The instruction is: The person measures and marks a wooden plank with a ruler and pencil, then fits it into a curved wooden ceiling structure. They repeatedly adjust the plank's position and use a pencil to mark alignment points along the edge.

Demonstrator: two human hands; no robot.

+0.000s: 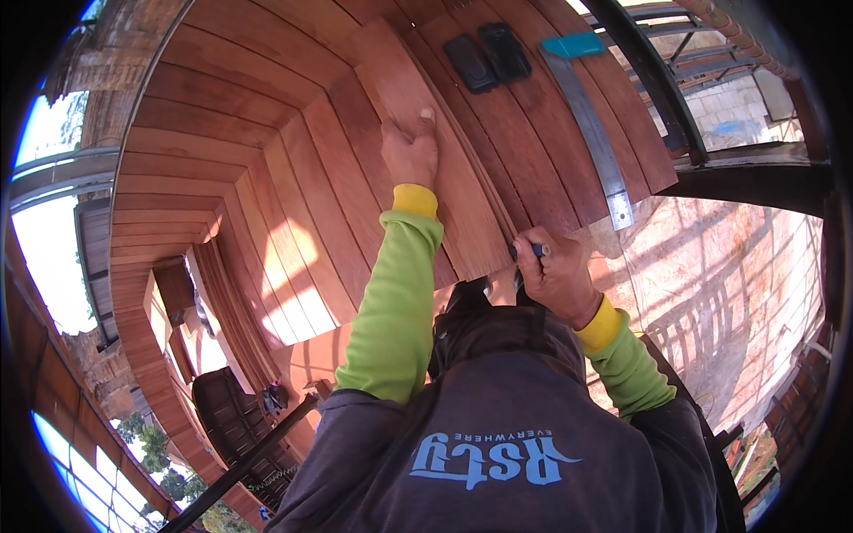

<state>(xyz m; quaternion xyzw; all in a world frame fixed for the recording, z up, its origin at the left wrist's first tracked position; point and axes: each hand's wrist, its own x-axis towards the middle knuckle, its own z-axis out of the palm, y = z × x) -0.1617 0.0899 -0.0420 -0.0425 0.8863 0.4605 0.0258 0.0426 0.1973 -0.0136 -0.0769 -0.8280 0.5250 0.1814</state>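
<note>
A loose reddish-brown wooden board lies lengthwise over the planks in front of me. My left hand grips its left edge, thumb on the top face and the other fingers curled out of sight over the side. At the near right end of the board, my right hand is closed around a small tool with a dark blue, rounded handle. The tool's working end is hidden, so its kind cannot be made out. To the right lies a try square with a teal stock and a steel blade.
Two black, flat, rounded objects lie side by side on the planks beyond the board. Curving wooden planking rises at the left. A dark metal beam runs along the right, above a pale, shadow-striped surface.
</note>
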